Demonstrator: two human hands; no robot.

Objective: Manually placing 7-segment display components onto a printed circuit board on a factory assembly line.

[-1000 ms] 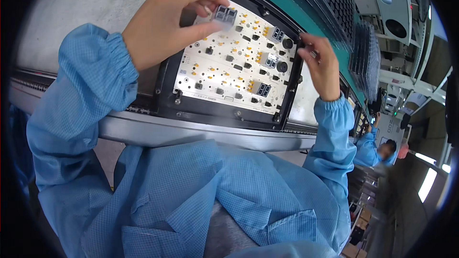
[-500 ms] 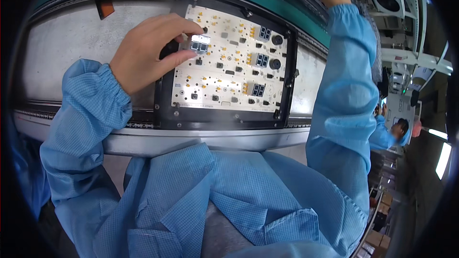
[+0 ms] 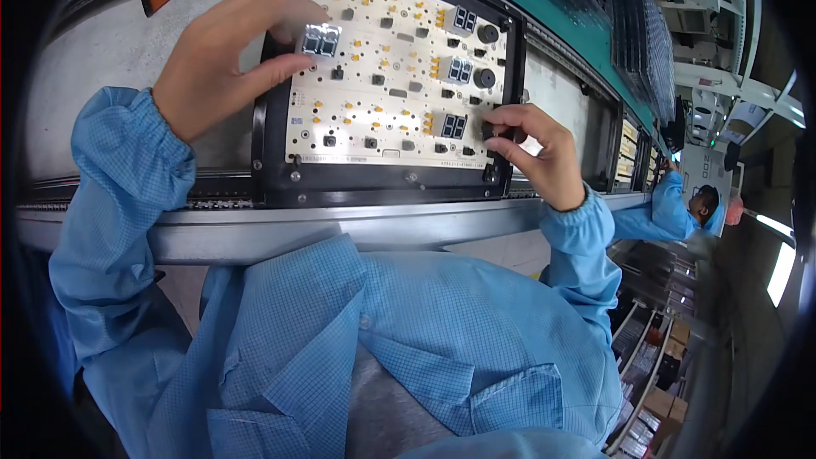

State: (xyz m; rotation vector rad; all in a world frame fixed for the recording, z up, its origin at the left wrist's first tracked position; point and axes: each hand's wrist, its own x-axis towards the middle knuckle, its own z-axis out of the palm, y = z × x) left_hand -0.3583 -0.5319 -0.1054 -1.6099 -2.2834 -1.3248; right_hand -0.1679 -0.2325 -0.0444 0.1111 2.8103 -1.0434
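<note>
Over the upper left corner of the white circuit board [image 3: 391, 68], the left hand [image 3: 212, 59] pinches a small grey two-digit display part [image 3: 321, 39] between thumb and fingertips, held tight. At the board's lower right corner, the right hand [image 3: 544, 153] closes its thumb and fingers narrowly on a small black part [image 3: 493, 130] against the board's edge. The board lies in a black frame [image 3: 272, 161]. Below the board runs a grey rail [image 3: 340, 234]. Far right of the board, another person [image 3: 680, 208] in blue works.
</note>
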